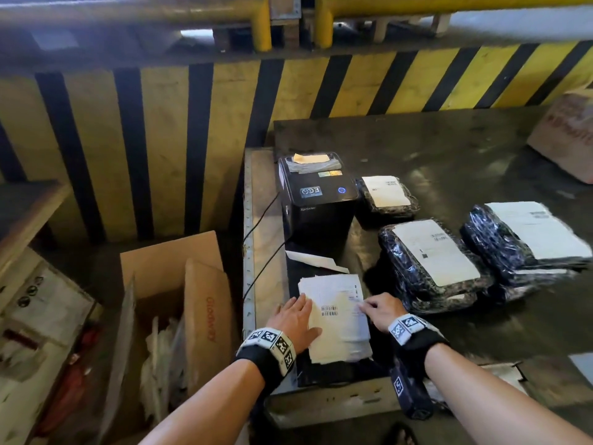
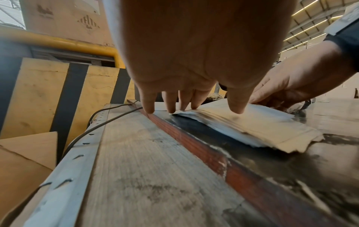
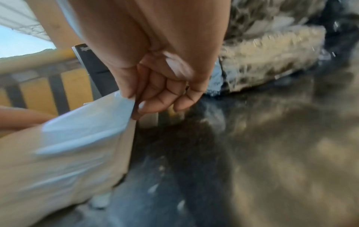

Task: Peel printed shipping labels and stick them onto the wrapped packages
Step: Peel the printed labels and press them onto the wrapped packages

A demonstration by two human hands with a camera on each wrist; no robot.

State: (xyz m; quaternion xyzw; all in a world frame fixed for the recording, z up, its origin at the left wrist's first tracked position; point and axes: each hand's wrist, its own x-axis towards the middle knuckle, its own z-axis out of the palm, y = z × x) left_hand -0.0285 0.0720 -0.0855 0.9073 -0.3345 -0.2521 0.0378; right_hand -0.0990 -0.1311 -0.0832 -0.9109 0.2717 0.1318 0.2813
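Dark counter (image 1: 449, 149), label stack (image 1: 337, 319) directly before both hands.
My left hand (image 1: 296, 319) presses it flat, fingers straight; my right hand (image 1: 380, 311) pinches its right edge, packages (image 1: 430, 255) lying rightward.

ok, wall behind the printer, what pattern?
Yellow and black stripes on the wall, upright at left, slanting to the right. Clearest in the head view.

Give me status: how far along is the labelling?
Done: three black plastic-wrapped packages on the dark table already carry white labels. In hand: the left hand presses flat on the stack of white printed labels while the right hand pinches up the top sheet's edge, grip at its corner. Left: that stack; no unlabelled package in view.
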